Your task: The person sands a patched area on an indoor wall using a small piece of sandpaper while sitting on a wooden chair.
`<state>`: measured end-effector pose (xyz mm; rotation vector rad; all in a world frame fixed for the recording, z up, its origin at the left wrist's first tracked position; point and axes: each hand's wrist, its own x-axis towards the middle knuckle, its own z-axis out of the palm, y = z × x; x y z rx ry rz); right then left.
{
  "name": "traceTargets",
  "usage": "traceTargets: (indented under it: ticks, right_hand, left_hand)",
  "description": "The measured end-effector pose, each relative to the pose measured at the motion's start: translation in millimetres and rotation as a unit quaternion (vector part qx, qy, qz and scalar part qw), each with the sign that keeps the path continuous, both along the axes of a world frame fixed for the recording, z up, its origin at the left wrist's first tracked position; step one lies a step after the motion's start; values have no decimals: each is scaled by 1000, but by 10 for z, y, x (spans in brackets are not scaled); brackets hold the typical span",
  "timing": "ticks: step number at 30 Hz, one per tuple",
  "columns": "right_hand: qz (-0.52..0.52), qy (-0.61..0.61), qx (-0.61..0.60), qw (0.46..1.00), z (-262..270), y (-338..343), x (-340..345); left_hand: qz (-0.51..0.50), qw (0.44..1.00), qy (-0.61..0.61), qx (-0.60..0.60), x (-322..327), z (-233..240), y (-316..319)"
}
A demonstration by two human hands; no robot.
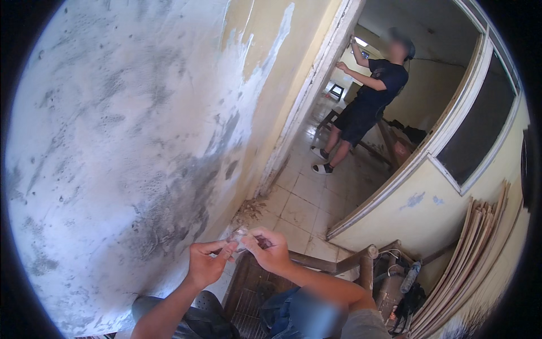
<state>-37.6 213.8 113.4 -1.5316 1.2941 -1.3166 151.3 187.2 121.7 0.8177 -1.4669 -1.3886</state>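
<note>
My left hand (208, 261) and my right hand (269, 249) meet in front of me at the lower middle. Between their fingertips they pinch a small, crumpled, whitish, partly clear item (239, 238), perhaps a piece of plastic. The fingers hide part of it. To the left rises a wall (127, 127) with patchy white and grey plaster, its upper right part still yellowish paint. Below my hands show my dark clothing and one dark clog (209, 301).
A person (372, 93) stands beyond the doorway, both hands raised at its frame (296, 106). Debris (252, 209) lies at the wall's foot. A wooden railing or bench frame (334, 266) is close on my right, with a plastic bottle (410, 277) and long wooden strips (470, 250) beyond.
</note>
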Motion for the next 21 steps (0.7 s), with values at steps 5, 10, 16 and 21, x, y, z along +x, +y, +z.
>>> traceTargets:
  ticks: [5, 10, 16, 21]
  right_hand:
    - [-14, -17, -45, 999, -2, -36, 122]
    - [-59, -40, -85, 994, 241, -87, 259]
    - [-29, 29, -163, 986, 290, -326, 451]
    - [-28, -138, -163, 977, 610, -921, 736]
  left_hand:
    - [15, 1000, 24, 13, 25, 75, 46]
    - [32, 999, 19, 26, -53, 39, 26]
    - [57, 996, 61, 25, 29, -20, -96]
    - [68, 990, 107, 58, 31, -250, -213]
